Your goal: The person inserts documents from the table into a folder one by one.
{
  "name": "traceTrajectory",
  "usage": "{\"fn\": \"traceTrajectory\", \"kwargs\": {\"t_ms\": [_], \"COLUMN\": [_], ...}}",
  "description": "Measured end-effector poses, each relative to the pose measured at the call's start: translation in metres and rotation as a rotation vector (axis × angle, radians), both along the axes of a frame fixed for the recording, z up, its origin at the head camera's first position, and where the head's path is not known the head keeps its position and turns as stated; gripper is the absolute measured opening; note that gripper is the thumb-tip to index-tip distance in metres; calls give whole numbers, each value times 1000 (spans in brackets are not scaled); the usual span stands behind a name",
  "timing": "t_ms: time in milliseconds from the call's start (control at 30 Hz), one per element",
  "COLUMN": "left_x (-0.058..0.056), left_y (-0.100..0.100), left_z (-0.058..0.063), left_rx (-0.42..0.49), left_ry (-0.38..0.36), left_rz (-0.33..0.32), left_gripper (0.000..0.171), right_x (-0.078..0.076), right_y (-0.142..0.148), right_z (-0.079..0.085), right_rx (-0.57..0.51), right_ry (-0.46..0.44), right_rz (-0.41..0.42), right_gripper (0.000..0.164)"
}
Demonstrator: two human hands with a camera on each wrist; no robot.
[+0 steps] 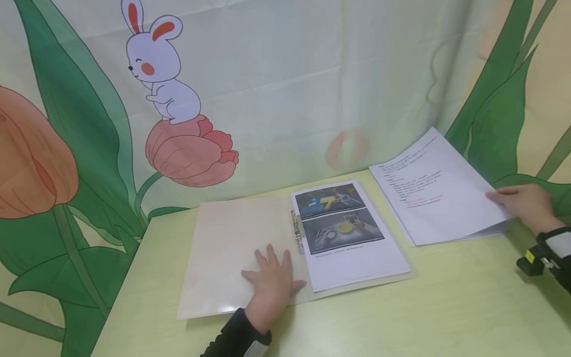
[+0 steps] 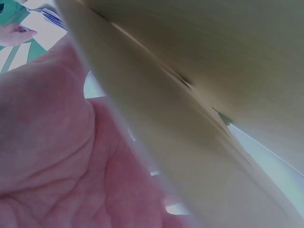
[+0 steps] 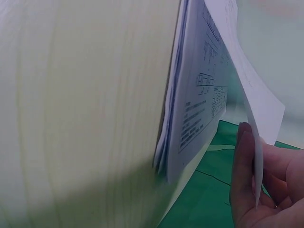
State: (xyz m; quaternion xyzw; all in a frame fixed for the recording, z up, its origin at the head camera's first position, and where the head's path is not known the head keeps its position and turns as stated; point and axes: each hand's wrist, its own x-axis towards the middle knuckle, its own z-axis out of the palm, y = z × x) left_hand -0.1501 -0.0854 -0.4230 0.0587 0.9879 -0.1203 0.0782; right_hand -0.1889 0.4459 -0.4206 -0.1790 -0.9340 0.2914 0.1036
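In the head view my left hand (image 1: 271, 280) rests with spread fingers on the inner left cover of an opened folder (image 1: 232, 238). Metal clip hardware (image 1: 296, 233) runs along the folder's spine, and printed pages (image 1: 352, 263) with two pictures lie on its right side. My right hand (image 1: 526, 203) pinches the right edge of some printed sheets (image 1: 437, 198), lifting that edge. From the right wrist, the thumb and fingers (image 3: 243, 166) show on either side of the raised sheets (image 3: 251, 95), with more printed paper (image 3: 199, 109) lying beneath.
A pale yellow-green table (image 1: 446, 307) carries the folder and the papers. Behind it hangs a cloth (image 1: 285, 99) printed with a rabbit, tulips and leaves. A black strap with a small device (image 1: 535, 260) sits on the right wrist.
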Motion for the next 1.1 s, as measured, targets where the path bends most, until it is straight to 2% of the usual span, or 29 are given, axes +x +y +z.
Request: {"fn": "traceTrajectory", "kwargs": {"t_ms": [233, 500, 933, 1100], "left_x": [2, 1, 2, 2], "left_y": [0, -1, 0, 0], "left_z": [0, 0, 0, 0], "left_rx": [15, 8, 4, -1], "left_ry": [6, 14, 25, 30], "left_rz": [-3, -11, -10, -12], "left_gripper": [83, 82, 83, 82], "right_x": [1, 5, 12, 15], "right_y": [0, -2, 1, -3], "right_z": [0, 3, 2, 4], "right_rx": [-43, -48, -11, -19], "right_ry": [-28, -35, -40, -52], "right_rz": [-27, -12, 77, 88], "right_gripper": [57, 60, 61, 62]}}
